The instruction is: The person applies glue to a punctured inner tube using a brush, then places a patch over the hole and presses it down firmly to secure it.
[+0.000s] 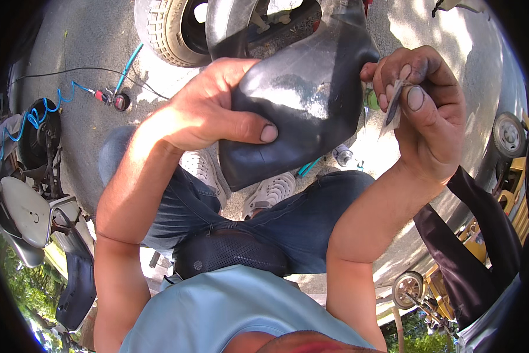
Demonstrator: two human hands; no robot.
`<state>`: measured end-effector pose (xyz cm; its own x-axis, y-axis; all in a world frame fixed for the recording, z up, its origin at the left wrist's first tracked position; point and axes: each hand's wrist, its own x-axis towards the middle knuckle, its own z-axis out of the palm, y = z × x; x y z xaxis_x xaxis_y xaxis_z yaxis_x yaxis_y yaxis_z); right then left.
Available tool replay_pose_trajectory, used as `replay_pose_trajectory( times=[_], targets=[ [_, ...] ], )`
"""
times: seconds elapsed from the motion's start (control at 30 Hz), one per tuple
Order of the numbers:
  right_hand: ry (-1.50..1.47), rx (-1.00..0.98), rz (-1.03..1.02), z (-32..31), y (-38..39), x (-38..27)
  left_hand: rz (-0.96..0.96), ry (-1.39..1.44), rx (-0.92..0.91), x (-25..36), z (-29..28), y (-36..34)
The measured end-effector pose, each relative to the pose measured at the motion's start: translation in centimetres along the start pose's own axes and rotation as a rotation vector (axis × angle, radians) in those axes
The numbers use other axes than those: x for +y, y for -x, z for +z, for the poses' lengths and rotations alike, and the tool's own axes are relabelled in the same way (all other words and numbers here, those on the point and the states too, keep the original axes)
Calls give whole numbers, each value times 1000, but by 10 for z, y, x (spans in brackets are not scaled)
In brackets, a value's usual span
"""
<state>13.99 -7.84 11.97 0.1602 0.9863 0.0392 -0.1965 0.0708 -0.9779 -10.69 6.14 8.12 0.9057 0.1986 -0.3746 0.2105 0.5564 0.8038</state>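
Observation:
A black rubber inner tube [300, 88] hangs flattened in front of me, its lower end above my shoes. My left hand [208, 112] grips it at the left edge, the thumb lying across its front. To the right of the tube, my right hand [426, 103] pinches a small dark patch [395, 101] with a translucent film on it, between thumb and fingers. Its knuckles are close to the tube's right edge; whether they touch cannot be told. The upper part of the tube runs up beside the wheel.
A tyred wheel [164, 29] is at the top. On the pavement at left are a red air fitting [102, 96] and a coiled blue hose [35, 117]. A clear bottle [343, 155] lies behind my knee. A parked scooter [26, 212] stands left; a person's dark trousers [453, 253] show right.

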Motion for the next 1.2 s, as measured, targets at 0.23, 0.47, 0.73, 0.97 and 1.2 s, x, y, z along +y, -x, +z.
replay_pose_trajectory(
  times=[0.23,0.47,0.73,0.97,1.2],
  targets=[
    [-104,50,68,7,-9,10,17,17,17,-5,2,1],
    [-181,56,114,8,-9,16,54,8,-16,-10,3,4],
    [-307,23,84,4,-5,23,63,-57,-24,-10,5,7],
    [-179,86,119,14,-3,14,44,-51,-11,-9,8,9],
    [-306,-1,72,3,0,21,60,-78,-30,-9,8,8]
  ],
)
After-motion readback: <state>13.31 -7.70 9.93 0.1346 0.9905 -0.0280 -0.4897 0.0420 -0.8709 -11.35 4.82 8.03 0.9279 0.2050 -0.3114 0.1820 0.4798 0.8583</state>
